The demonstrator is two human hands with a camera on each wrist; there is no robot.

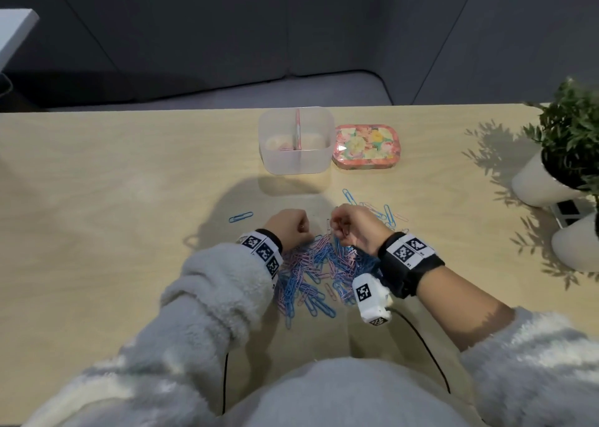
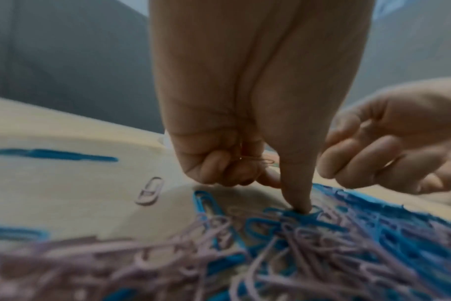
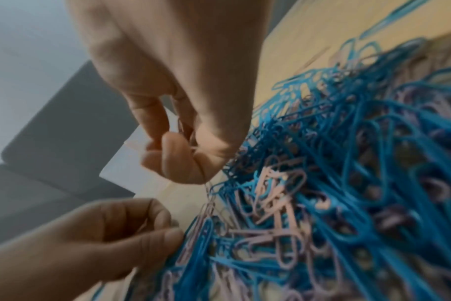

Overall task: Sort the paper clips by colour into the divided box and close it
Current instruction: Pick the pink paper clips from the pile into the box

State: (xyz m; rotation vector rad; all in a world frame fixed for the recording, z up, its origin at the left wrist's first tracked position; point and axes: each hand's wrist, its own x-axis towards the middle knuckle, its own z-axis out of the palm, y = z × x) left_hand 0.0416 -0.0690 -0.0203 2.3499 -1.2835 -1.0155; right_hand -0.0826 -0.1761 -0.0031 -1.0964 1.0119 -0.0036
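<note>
Your left hand (image 1: 289, 226) curls around a few pink clips (image 2: 255, 160) and its forefinger (image 2: 298, 191) pokes down into the pile of paper clips (image 1: 319, 269), at the pile's far edge. Your right hand (image 1: 353, 228), just beside it over that same edge, pinches pink clips in curled fingers (image 3: 173, 154). The divided box (image 1: 296, 141) stands open beyond the pile, and its flowered lid (image 1: 366, 147) lies just beside it, to the right.
</note>
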